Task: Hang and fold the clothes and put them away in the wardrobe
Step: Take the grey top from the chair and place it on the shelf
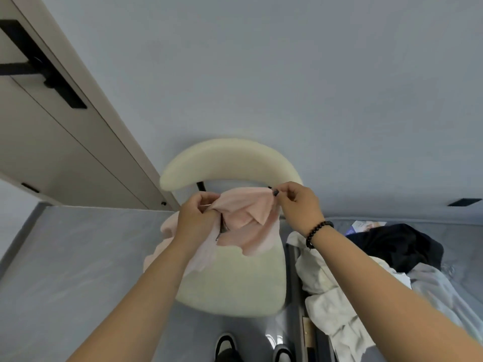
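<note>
Hands meet above a cream chair (235, 278), both gripping a pink garment (245, 218). The left hand (196, 218) has its fingers curled round the garment's left top edge, bunching the cloth. The right hand (295, 205) pinches the right top corner between thumb and fingertips, and wears a dark bead bracelet (317, 232) at the wrist. The garment is stretched between them and droops onto the chair seat and off its left side. To the right, a bed (460, 252) holds a pile of white clothes (329, 296) and a black garment (397, 244). A door (52, 131) stands at left.
</note>
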{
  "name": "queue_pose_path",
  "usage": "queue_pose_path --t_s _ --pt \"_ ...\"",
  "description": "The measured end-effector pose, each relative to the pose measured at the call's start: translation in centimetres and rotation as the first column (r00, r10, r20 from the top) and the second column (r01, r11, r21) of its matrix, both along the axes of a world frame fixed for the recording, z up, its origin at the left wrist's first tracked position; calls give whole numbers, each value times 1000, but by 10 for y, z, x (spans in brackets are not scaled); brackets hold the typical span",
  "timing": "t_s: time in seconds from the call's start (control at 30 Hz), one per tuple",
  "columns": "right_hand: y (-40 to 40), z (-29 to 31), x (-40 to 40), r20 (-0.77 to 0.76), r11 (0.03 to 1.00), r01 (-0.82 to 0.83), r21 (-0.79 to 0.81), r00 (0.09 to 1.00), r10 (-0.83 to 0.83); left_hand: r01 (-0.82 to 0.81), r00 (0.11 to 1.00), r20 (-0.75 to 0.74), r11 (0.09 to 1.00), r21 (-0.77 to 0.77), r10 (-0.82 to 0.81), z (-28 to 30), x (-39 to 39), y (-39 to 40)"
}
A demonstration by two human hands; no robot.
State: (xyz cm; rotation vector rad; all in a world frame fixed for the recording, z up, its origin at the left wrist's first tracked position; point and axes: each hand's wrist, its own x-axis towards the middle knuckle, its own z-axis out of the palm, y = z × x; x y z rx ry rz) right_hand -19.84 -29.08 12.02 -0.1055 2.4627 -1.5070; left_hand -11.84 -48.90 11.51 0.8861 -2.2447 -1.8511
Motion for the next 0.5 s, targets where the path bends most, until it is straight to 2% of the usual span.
queue_pose_path --t_s 0.1,0.27,0.37,0.5 --pt "9 -19 -2 99 999 48 -14 994 -46 10 1000 8 997 75 -11 -16 -8 10" --pt "61 -37 -25 121 990 60 131 990 -76 151 987 38 979 136 -157 -28 -38 52" --pt "109 -59 -43 156 962 75 262 981 -119 192 976 79 971 139 -204 -40 -54 83" --pt "191 -119 -52 318 865 -12 501 932 -171 244 950 162 958 152 -268 -68 -72 138"
